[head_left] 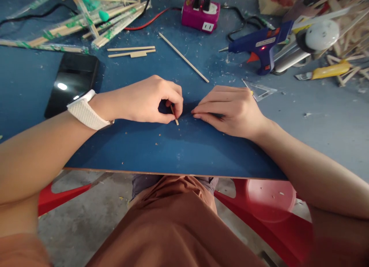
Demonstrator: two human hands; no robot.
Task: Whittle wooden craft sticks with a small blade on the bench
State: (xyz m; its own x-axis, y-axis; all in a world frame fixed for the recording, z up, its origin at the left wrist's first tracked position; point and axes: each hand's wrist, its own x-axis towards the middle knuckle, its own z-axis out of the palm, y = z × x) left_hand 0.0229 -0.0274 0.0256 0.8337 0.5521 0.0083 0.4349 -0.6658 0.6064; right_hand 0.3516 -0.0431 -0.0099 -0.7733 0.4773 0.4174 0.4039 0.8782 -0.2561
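My left hand is curled in a pinch, holding a short thin wooden stick upright-tilted with its tip on the blue table. A white watch band wraps that wrist. My right hand lies beside it, fingers pressed together and flat on the table, fingertips almost touching the stick. Whether anything lies under those fingers is hidden.
A black phone lies at left. Wrapped chopstick bundles and loose sticks sit behind. A long skewer, pink power strip, blue glue gun, clear set square and yellow knife are at right. Red stools stand below.
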